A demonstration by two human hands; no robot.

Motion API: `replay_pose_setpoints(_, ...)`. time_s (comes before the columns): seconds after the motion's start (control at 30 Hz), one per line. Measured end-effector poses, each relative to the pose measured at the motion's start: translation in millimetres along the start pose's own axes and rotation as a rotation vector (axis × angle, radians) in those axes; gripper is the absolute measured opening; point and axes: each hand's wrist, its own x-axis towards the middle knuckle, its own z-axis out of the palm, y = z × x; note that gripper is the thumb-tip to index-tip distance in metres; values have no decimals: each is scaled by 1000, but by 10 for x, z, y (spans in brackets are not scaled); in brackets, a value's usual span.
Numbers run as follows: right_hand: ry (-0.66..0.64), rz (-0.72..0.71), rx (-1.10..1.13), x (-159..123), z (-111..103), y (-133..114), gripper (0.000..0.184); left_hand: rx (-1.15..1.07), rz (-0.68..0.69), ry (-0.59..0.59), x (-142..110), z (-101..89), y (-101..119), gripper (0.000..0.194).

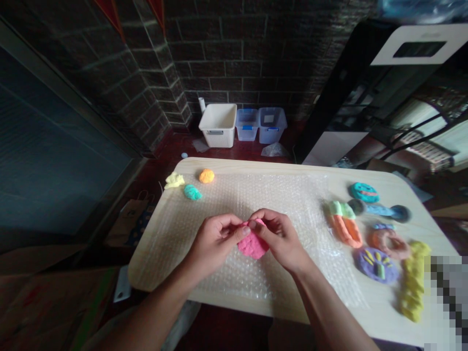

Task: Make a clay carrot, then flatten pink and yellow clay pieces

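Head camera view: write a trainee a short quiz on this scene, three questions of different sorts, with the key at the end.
1. Multiple choice. What colour is the soft lump pinched between the left hand and the right hand?
A) yellow
B) pink
C) purple

2. True or false. The round purple disc lies to the right of both hands in the picture.

3. Fill in the blank. The hands are above a sheet of ____ spread on the wooden table.

Key: 1. B. 2. True. 3. bubble wrap.
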Motion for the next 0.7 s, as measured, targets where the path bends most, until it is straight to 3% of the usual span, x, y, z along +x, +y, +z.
replay_pose_setpoints(0.23, 49, 36, 47, -5, 30, -3, 38, -16, 9, 15, -7, -17, -4, 28)
replay_pose_setpoints(0.5, -29, 44, 15, 10, 43, 13, 38, 17, 13, 36, -18, -59, 20, 31)
replay_pose_setpoints(0.7, -11, 54, 49, 5, 10, 29, 34, -113, -34, 89, -4, -11, 17, 31)
